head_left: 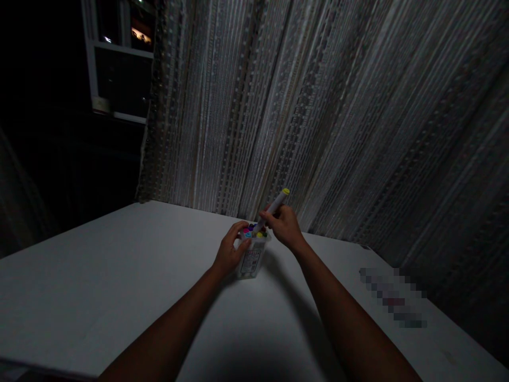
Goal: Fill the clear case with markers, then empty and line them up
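Observation:
A clear plastic box (251,261) with a printed label stands upright on the white table. Marker caps (248,234) in pink, blue, yellow, green and other colours crowd its top. My left hand (231,248) is closed around the box's left side near the rim, thumb on the front. In a pinch, my right hand (284,225) holds a white marker (274,204) with a yellow end, slanted up to the right. The marker's lower end is down among the caps at the box's opening; how deep it sits I cannot tell.
The white table (159,254) spreads around the box. At its right lies a pixelated, unreadable item (392,300). A patterned grey curtain (246,106) hangs just behind the table. A window (121,74) with a small light-coloured container (101,105) is at the upper left. The room is dim.

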`<state>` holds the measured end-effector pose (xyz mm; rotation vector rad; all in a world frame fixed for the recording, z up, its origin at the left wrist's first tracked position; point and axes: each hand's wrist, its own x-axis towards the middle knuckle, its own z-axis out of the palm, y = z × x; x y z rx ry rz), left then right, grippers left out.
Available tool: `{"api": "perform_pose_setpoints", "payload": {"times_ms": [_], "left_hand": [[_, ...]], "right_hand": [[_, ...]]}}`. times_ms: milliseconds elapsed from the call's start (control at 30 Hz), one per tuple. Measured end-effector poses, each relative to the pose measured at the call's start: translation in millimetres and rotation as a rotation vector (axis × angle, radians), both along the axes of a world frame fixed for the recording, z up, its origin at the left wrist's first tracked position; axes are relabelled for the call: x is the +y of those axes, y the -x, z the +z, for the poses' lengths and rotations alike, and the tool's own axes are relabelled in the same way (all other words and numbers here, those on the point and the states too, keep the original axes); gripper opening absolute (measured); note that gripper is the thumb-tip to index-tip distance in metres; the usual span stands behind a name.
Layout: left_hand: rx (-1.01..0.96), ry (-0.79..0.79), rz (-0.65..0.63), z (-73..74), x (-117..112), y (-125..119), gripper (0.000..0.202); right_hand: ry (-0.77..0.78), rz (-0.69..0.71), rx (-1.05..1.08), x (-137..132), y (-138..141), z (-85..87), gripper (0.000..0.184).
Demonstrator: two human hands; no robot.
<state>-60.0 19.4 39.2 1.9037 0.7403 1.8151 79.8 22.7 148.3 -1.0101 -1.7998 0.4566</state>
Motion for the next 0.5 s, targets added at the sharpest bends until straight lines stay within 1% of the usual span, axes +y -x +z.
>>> {"api": "perform_pose_setpoints", "payload": {"times_ms": [133, 233, 367, 433, 500], "left_hand": [[0.017, -0.003, -0.005, -0.3, 1, 1, 0.037], [0.021, -0.018, -0.012, -0.4, 1, 1, 0.035], [0.026, -0.035, -0.024, -0.1, 1, -1, 0.035], [0.030, -0.036, -0.019, 0.3, 1, -1, 0.036], [0.037, -0.039, -0.019, 0.7, 1, -1, 0.037]], "right_hand": [[-0.052, -0.076, 0.030, 6, -2, 1.5, 0.020], [-0.029, -0.094, -0.042, 11, 0, -1.1, 0.019], [0.021, -0.140, -0.219, 15, 5, -14.9, 0.017], [0.026, -0.148, -0.273, 15, 7, -22.5, 0.016], [0.017, -0.146, -0.302, 15, 8, -26.6, 0.017]]}}
